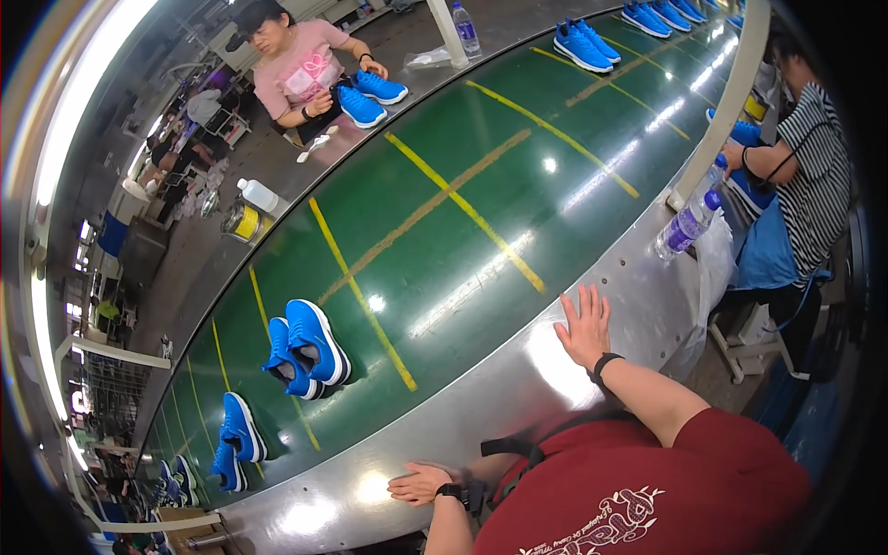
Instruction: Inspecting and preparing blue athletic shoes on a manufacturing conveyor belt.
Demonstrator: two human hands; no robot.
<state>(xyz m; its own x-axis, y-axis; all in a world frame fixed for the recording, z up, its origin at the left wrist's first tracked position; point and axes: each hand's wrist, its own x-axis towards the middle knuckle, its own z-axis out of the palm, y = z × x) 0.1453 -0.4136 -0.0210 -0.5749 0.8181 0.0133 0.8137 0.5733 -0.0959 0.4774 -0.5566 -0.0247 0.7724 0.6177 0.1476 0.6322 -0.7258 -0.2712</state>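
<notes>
My left hand (421,483) lies flat on the shiny steel rim (518,388) of a green conveyor belt (444,231), fingers spread, holding nothing. My right hand (583,328) rests farther along the same rim, palm down and fingers apart, also with nothing in it. Each wrist carries a black band. The nearest shoes are a pair of blue sneakers with white soles (305,347) on the belt, well apart from both hands. A second blue pair (236,439) lies farther left on the belt.
Across the belt, a person in a pink shirt handles blue sneakers (370,97). A person in a striped shirt (814,176) sits at the right. A plastic bottle (689,222) stands by a white post (726,102). More blue pairs (583,46) ride the far belt.
</notes>
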